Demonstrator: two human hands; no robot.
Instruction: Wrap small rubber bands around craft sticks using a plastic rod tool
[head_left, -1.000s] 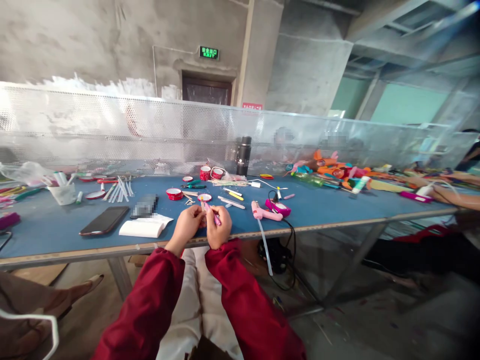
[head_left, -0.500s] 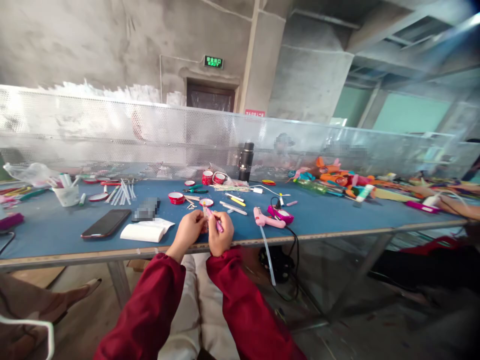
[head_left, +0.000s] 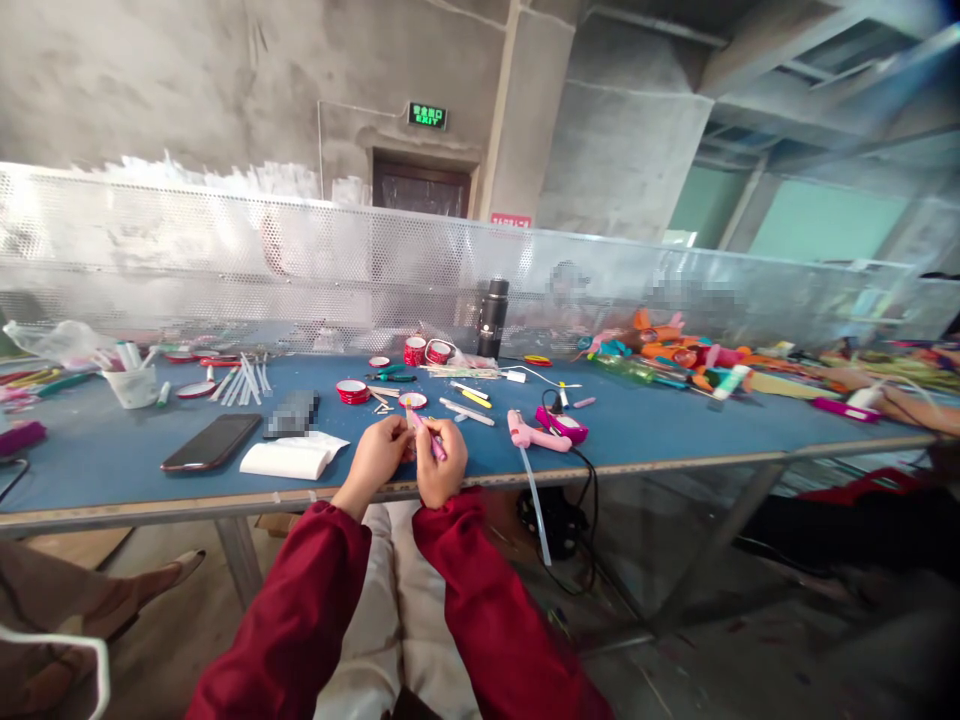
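Observation:
At the table's near edge, my two hands meet in front of me. My right hand (head_left: 444, 470) is closed around a pink marker (head_left: 437, 449), which slants up toward the left. Opposite it, my left hand (head_left: 377, 458) is pinched on a small thing mostly hidden by the fingers. A thin piece with a yellowish tip (head_left: 409, 408) rises between the hands; which hand holds it I cannot tell. Just beyond lie a round red-rimmed lid (head_left: 412, 400) and short pale sticks (head_left: 385, 407).
Right of my hands a pink glue gun (head_left: 536, 434) lies with its glue stick hanging past the table edge. On the left are a phone (head_left: 211, 442), folded white paper (head_left: 289, 458) and a cup of markers (head_left: 131, 386). A black flask (head_left: 493, 320) stands behind. Another person's arm (head_left: 911, 408) rests far right.
My hands stay together in nearly the same place, with the pink marker still in the right one. The view has shifted very slightly.

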